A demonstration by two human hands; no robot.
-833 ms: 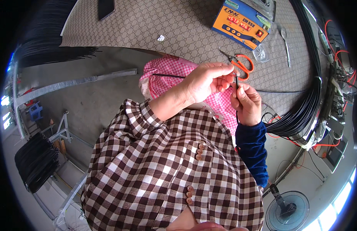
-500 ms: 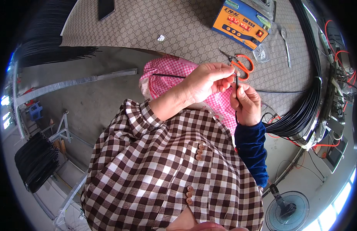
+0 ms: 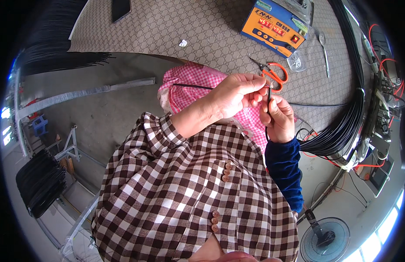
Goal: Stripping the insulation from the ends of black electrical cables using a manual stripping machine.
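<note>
My left hand (image 3: 235, 94) and my right hand (image 3: 281, 118) meet above a pink checked cloth (image 3: 189, 85) on my lap. The right hand grips a thin black cable (image 3: 268, 105) upright. My left fingers pinch the top end of that same cable. A second black strand (image 3: 191, 86) runs left from under the left hand, across the cloth. Orange-handled snips (image 3: 272, 73) lie on the patterned table mat just beyond my fingers.
An orange and blue box with a display (image 3: 274, 26) stands on the mat (image 3: 176, 26) at the back. A thick bundle of black cables (image 3: 346, 122) curves down the right side. A floor fan (image 3: 324, 240) is at lower right. More black cable bundles (image 3: 41, 181) lie at left.
</note>
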